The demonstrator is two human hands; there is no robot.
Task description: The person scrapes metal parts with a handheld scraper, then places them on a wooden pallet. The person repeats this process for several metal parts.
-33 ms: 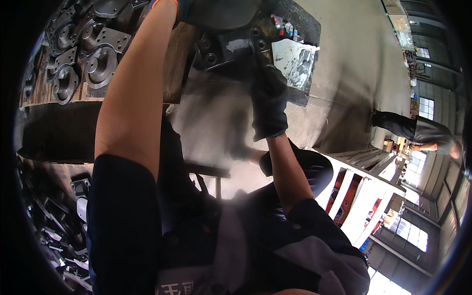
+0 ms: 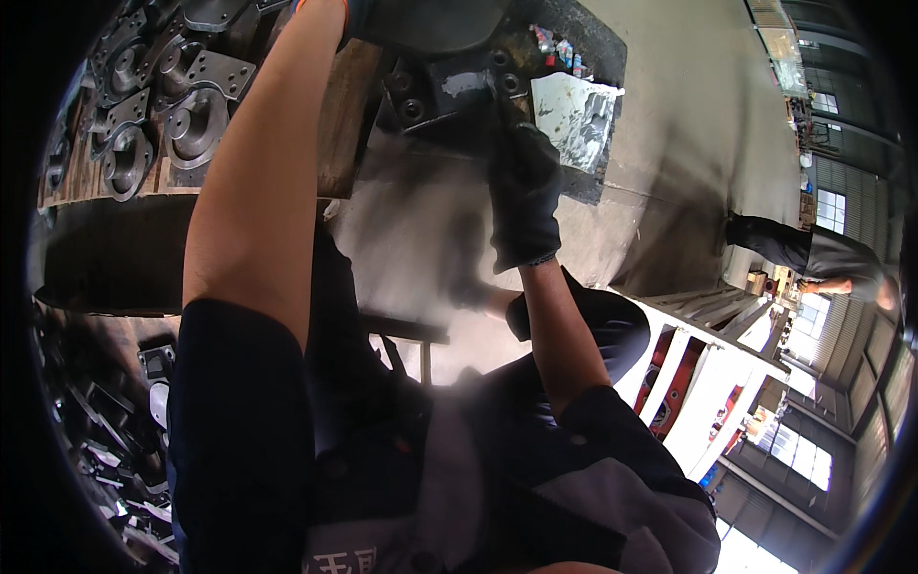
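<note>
Gloved right hand at the edge of a dark metal part

The dark metal part (image 2: 466,84) lies near the top of the view, on a blackened desk (image 2: 601,43). Round, ring-like bosses show at its left and right ends, and a paler, shiny patch catches light in its middle.

The right hand (image 2: 526,196), in a dark knitted glove, comes up from below with its fingers (image 2: 537,148) curled. A slim dark shape runs from it toward the part's right end; whether that is a finger or a held tool, and whether it touches the metal, I cannot tell.

The left hand (image 2: 352,21) is mostly cut off by the upper edge — only some dark glove and an orange cuff show — so its grip cannot be told. Just beside it, a smooth dark rounded shape (image 2: 430,24) fills the top of the view.

To the right of the part, a white sheet (image 2: 574,120) smeared with black lies on the desk, with small colourful tubes (image 2: 562,50) above it. At the far left, grey metal castings (image 2: 196,124) with round posts sit on wooden boards (image 2: 342,129). On the right stand a white frame (image 2: 679,359) and, farther off, a person (image 2: 846,263) in a grey top.
</note>
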